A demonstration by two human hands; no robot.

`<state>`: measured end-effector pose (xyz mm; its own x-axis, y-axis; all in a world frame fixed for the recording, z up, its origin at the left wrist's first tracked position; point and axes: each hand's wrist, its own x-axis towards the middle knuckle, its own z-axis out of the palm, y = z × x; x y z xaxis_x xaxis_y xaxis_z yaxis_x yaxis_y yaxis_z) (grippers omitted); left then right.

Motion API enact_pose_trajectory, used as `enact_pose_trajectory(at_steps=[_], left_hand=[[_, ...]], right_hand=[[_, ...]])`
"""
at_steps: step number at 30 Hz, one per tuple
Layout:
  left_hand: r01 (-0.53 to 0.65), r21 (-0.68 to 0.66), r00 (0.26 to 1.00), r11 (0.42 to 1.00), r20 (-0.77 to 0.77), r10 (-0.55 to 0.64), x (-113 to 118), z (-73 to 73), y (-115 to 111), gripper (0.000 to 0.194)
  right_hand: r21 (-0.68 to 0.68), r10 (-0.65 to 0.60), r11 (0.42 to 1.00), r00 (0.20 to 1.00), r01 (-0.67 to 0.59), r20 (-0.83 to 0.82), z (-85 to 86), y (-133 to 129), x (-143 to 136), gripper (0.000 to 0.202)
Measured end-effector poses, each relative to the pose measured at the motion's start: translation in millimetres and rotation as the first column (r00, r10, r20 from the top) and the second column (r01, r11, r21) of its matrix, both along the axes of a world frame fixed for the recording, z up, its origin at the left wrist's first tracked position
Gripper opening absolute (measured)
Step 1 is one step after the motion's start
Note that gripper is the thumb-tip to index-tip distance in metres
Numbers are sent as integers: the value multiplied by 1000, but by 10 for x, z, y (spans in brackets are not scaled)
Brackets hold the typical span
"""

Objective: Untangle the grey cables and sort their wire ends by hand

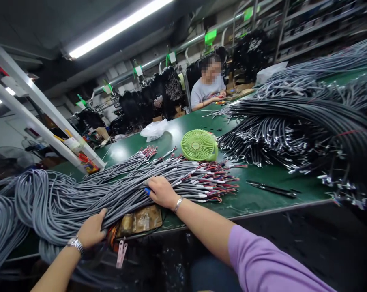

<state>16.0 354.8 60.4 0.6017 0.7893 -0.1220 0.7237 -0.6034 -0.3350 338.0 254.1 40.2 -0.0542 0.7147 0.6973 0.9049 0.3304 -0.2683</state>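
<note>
Counter (pixel 250 198), green-topped: carries all the stock below. Grey cables (pixel 119 190), one long heap: laid along the near edge, from looped coils at the left end to stripped tips at the middle; likely heavy taken together, each length springy and semi-stiff, smooth-jacketed and apt to slide over its neighbours. Black cables (pixel 311 117), bundled: piled on the right part, metal-tipped ends toward the near right corner. Fan (pixel 198 144), light green: just beyond the grey heap, towards the far edge. Right grip, hand (pixel 163 192): palm down across the grey jackets short of the tips, fingers bent; fingertips hidden, so whether it pinches cannot be told. Left grip, hand (pixel 92 229): at the heap's near side, thumb and finger apart; how firmly it holds cannot be told. Tweezers (pixel 271 189), dark: lying near the near edge, right of the tips. Wire ends (pixel 228 186), red and dark, thin: judged fragile, easily bent; best hold on the jackets behind the white sleeves, both hands, coils supported.
</note>
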Motion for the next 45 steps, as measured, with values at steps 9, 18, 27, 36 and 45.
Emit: enact_pose_trajectory(at_steps=[9,18,27,36,45], left_hand=[[4,-109,1000,994,-9,-5,184,453,-83,55],[-86,-32,996,996,-18,85,253,604,-258,34],[-281,416,906,864,412,96,190,1487,-151,23],[-67,-13,969,998,237,68,339,421,-485,22],[-265,188,799,946,592,107,260,756,-463,15]], right_hand=[[26,30,999,999,-29,-31,81,-40,33,16],[188,196,963,981,-193,5,62,-61,-41,27],[451,182,870,980,-199,82,143,-316,-163,13],[430,333,816,922,-387,198,133,-296,-207,13],[-66,605,740,705,-670,-370,52,-543,-769,16]])
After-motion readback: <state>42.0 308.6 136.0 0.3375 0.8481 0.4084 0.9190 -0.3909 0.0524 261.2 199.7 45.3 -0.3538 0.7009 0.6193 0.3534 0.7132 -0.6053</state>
